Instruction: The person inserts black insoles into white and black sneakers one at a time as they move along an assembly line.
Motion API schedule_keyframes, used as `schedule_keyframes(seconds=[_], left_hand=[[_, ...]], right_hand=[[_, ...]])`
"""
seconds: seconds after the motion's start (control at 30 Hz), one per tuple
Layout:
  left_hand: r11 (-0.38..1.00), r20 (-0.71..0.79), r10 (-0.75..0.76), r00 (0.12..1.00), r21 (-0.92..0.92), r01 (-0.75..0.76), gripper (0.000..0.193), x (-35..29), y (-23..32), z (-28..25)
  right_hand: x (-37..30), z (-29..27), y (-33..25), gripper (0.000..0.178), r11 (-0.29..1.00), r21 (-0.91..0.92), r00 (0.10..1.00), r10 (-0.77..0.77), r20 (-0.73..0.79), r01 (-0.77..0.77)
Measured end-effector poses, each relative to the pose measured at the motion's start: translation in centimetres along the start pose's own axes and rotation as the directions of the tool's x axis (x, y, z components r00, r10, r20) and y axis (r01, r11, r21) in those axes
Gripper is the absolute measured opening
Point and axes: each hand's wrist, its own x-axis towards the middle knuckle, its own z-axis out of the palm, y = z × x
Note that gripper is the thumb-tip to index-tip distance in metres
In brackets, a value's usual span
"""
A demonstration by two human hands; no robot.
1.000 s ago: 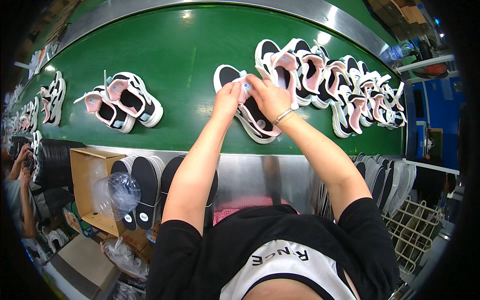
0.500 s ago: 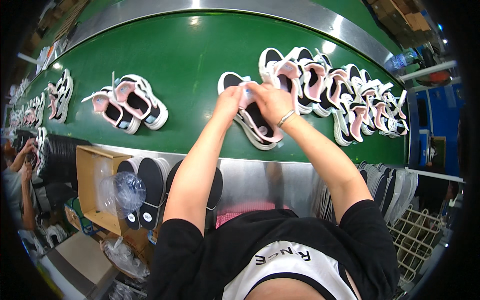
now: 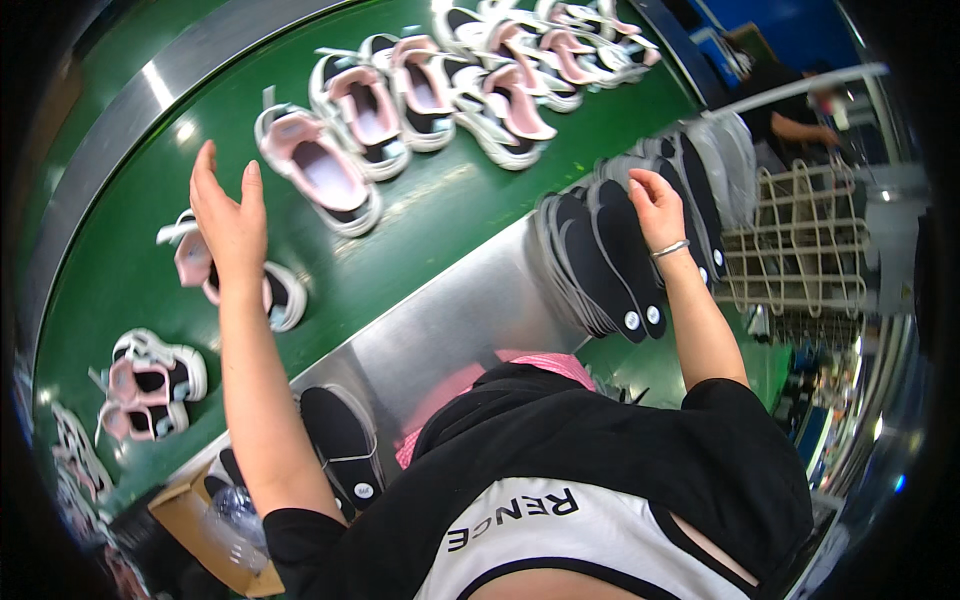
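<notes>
My left hand (image 3: pixel 232 220) is raised over the green work surface (image 3: pixel 130 270), its thumb and fingers apart and nothing in it. Partly hidden behind it lies a white, black and pink sneaker (image 3: pixel 285 295). Just right of that hand stands another sneaker (image 3: pixel 320 172) with a pale insole showing inside. On the right, my right hand (image 3: pixel 658 208), with a silver bangle at the wrist, hovers at stacks of black insoles (image 3: pixel 600 255) that carry round white stickers. Its fingers are loosely bent, with nothing visible in them. Whether it touches the insoles I cannot tell.
More sneakers (image 3: pixel 418 92) crowd the far side, and a pair (image 3: pixel 150 385) sits at the left. Nearer me are a metal ledge (image 3: pixel 430 330), another insole bundle (image 3: pixel 340 435) and a cardboard box (image 3: pixel 180 510). A wire rack (image 3: pixel 800 240) and another person (image 3: pixel 785 115) are at right.
Both hands have let go of the sneaker they held. The left hand is now apart from it, and the right has moved over to the insole stacks. The whole view has turned rightward.
</notes>
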Motion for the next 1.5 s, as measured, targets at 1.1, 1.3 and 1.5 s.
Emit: schedule_keyframes(seconds=[1.1,1.3,1.5], left_hand=[[0.816,0.151,-0.538,0.830,-0.154,0.557,0.035,-6.8,2.7,4.5],[0.798,0.083,-0.583,0.808,-0.129,0.589,0.035,-7.4,2.9,4.8],[0.787,0.043,-0.602,0.797,-0.138,0.602,0.034,-7.6,2.8,4.8]], right_hand=[[-1.6,20.3,-19.3,0.026,0.632,-0.214,0.400,-0.166,0.902,0.745],[-2.0,18.2,-16.6,0.024,0.334,-0.178,0.322,-0.447,0.835,0.926],[-1.5,13.8,-18.2,0.024,0.246,-0.244,0.308,-0.270,0.912,0.938]])
